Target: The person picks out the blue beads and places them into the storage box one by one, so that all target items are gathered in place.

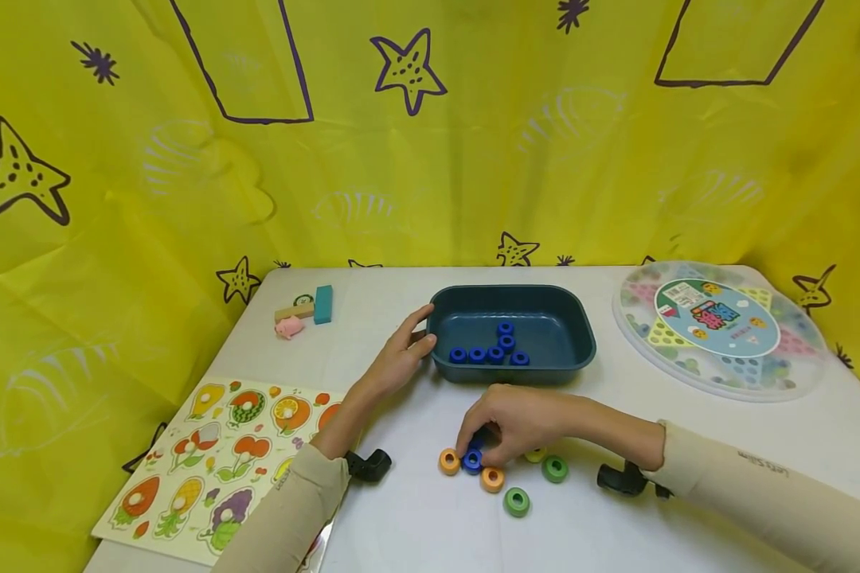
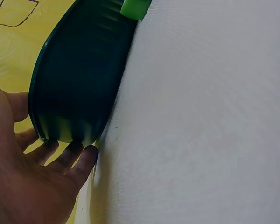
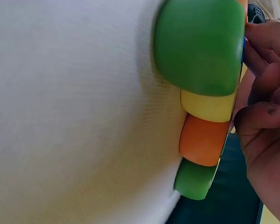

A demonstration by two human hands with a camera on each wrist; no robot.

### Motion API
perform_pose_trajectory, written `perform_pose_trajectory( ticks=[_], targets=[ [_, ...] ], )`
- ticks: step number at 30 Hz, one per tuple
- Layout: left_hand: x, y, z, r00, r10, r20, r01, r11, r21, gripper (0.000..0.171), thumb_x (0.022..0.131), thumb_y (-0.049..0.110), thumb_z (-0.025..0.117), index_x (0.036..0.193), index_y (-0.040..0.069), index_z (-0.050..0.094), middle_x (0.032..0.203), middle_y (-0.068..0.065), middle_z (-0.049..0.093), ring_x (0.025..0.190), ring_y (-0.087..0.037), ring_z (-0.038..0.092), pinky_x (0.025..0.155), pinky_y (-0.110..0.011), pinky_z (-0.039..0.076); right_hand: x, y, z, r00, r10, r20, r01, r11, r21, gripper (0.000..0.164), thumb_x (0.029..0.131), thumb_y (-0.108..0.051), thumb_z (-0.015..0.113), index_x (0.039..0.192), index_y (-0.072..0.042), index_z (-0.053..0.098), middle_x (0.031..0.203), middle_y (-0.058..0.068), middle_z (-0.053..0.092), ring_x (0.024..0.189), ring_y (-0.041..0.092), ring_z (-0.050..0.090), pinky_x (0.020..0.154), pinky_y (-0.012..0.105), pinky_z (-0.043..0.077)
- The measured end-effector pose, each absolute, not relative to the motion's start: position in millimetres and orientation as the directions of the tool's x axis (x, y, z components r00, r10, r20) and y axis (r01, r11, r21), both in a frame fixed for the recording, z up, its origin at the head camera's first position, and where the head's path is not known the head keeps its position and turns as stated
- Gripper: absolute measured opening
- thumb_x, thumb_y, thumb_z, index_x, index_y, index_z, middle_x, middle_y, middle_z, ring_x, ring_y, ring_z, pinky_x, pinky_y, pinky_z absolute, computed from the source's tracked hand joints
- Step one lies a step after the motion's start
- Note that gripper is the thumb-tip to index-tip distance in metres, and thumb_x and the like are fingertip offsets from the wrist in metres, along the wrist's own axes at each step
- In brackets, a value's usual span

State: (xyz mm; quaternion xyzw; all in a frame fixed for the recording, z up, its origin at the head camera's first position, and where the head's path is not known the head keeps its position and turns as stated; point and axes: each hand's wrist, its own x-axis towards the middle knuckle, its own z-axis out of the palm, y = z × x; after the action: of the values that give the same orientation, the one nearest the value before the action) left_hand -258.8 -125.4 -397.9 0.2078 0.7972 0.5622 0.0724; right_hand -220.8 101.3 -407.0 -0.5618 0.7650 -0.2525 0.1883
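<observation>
Several blue rings (image 1: 496,355) lie in the dark teal bin (image 1: 573,362). My left hand (image 1: 396,360) touches the bin's left end; in the left wrist view, its fingertips rest against the bin's outer wall. In front of the bin, my right hand (image 1: 519,422) pinches a blue ring (image 1: 472,461) between thumb and index finger. More blue shows just behind, partly hidden under the hand. Close around it are two orange rings (image 1: 492,480), a yellow ring (image 1: 536,454) partly covered by the hand, and two green rings (image 1: 517,502).
Fruit puzzle boards (image 1: 208,469) lie at the front left. Farther back are a pink pig figure (image 1: 289,327), a wooden block (image 1: 294,312) and a teal block (image 1: 323,304). A round, clear-lidded game box (image 1: 720,330) sits at the right. Yellow sheeting (image 1: 473,159) hangs behind the table.
</observation>
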Motion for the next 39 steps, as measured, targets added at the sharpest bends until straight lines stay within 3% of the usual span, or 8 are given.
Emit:
perform_pose_trajectory(
  ticks=[11, 17, 21, 24, 30, 35, 39],
  targets=[
    [-257.3, -125.8, -396.8, -0.910, 0.398, 0.112, 0.239, 0.284, 0.929, 0.052, 0.099, 0.014, 0.044, 0.147, 0.008, 0.025, 0.150, -0.009, 0.023, 0.129, -0.032, 0.036, 0.097, -0.048, 0.035, -220.7, 97.7, -405.7, -0.273, -0.962, 0.000, -0.765, 0.217, -0.607, 0.021, 0.080, -0.026, 0.072, 0.101, -0.031, 0.070, 0.092, -0.023, 0.061, 0.067, 0.003, 0.052, 0.056, 0.016, 0.042],
    [-256.9, -126.3, -396.0, -0.911, 0.399, 0.102, 0.235, 0.299, 0.925, 0.052, 0.099, 0.015, 0.044, 0.147, 0.009, 0.025, 0.151, -0.009, 0.023, 0.129, -0.031, 0.036, 0.097, -0.048, 0.036, -227.6, 101.1, -381.3, -0.295, -0.954, 0.049, -0.739, 0.195, -0.645, 0.021, 0.081, -0.030, 0.072, 0.102, -0.031, 0.069, 0.094, -0.021, 0.062, 0.060, 0.004, 0.049, 0.052, 0.019, 0.042],
    [-257.5, -126.6, -394.7, -0.914, 0.393, 0.096, 0.230, 0.308, 0.923, 0.052, 0.099, 0.015, 0.044, 0.147, 0.010, 0.025, 0.150, -0.009, 0.023, 0.129, -0.032, 0.036, 0.097, -0.049, 0.036, -248.9, 109.5, -359.7, -0.347, -0.928, 0.136, -0.757, 0.191, -0.625, 0.022, 0.081, -0.029, 0.073, 0.103, -0.029, 0.069, 0.093, -0.017, 0.063, 0.056, 0.004, 0.047, 0.049, 0.022, 0.040],
    [-258.1, -127.0, -394.2, -0.913, 0.394, 0.104, 0.238, 0.310, 0.920, 0.052, 0.099, 0.014, 0.043, 0.147, 0.009, 0.025, 0.150, -0.010, 0.023, 0.129, -0.032, 0.036, 0.098, -0.048, 0.035, -273.0, 118.7, -350.5, -0.422, -0.888, 0.184, -0.764, 0.238, -0.600, 0.023, 0.080, -0.030, 0.073, 0.103, -0.027, 0.070, 0.084, -0.014, 0.063, 0.055, 0.007, 0.047, 0.049, 0.024, 0.040],
    [-258.2, -127.5, -395.9, -0.915, 0.392, 0.094, 0.224, 0.302, 0.927, 0.052, 0.099, 0.014, 0.043, 0.147, 0.009, 0.025, 0.151, -0.010, 0.022, 0.130, -0.032, 0.035, 0.097, -0.049, 0.035, -322.0, 135.5, -356.4, -0.562, -0.813, 0.153, -0.704, 0.374, -0.604, 0.026, 0.080, -0.029, 0.074, 0.105, -0.023, 0.071, 0.070, -0.006, 0.058, 0.049, 0.011, 0.043, 0.045, 0.025, 0.036],
    [-258.5, -126.8, -397.6, -0.913, 0.398, 0.092, 0.218, 0.285, 0.933, 0.052, 0.099, 0.014, 0.043, 0.147, 0.009, 0.024, 0.151, -0.011, 0.021, 0.130, -0.032, 0.035, 0.096, -0.049, 0.036, -347.7, 142.0, -369.9, -0.597, -0.795, 0.110, -0.674, 0.422, -0.607, 0.027, 0.080, -0.027, 0.074, 0.105, -0.018, 0.071, 0.062, -0.003, 0.056, 0.046, 0.010, 0.042, 0.044, 0.024, 0.034],
    [-258.8, -126.1, -397.4, -0.909, 0.408, 0.087, 0.213, 0.277, 0.937, 0.053, 0.099, 0.015, 0.043, 0.148, 0.010, 0.023, 0.151, -0.010, 0.022, 0.129, -0.030, 0.036, 0.095, -0.048, 0.038, -358.1, 143.6, -379.4, -0.601, -0.795, 0.081, -0.657, 0.434, -0.617, 0.027, 0.080, -0.025, 0.074, 0.106, -0.017, 0.071, 0.069, -0.001, 0.059, 0.046, 0.011, 0.042, 0.045, 0.024, 0.035]
  ],
)
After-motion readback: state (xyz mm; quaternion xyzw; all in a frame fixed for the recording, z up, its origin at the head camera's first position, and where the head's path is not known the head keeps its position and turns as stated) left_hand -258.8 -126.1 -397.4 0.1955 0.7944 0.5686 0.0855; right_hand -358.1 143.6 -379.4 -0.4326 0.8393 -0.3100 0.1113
